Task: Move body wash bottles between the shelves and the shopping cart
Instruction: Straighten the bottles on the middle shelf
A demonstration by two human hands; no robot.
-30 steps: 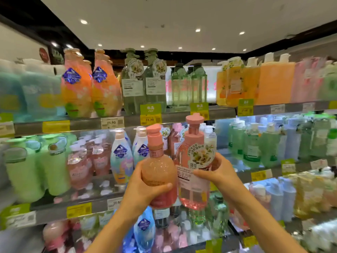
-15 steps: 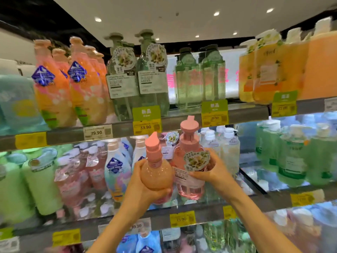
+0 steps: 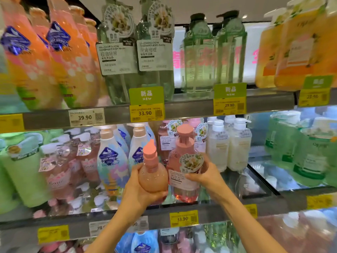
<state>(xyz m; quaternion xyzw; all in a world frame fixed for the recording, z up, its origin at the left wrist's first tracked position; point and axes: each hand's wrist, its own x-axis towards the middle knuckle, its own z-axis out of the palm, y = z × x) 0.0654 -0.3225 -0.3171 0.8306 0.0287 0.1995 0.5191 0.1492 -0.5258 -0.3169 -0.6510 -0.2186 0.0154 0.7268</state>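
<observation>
1. Our left hand [image 3: 141, 189] grips a round peach bottle [image 3: 153, 177], tilted, just in front of the middle shelf [image 3: 209, 210].
2. Our right hand [image 3: 206, 175] clasps a pink bottle [image 3: 183, 181] of clear pink liquid at that shelf's front edge.
3. White bottles [image 3: 229, 145] stand beside it.

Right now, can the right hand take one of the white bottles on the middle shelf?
Probably not: the right hand already grips a pink bottle. The white bottles stand close, nothing blocking them.
</observation>
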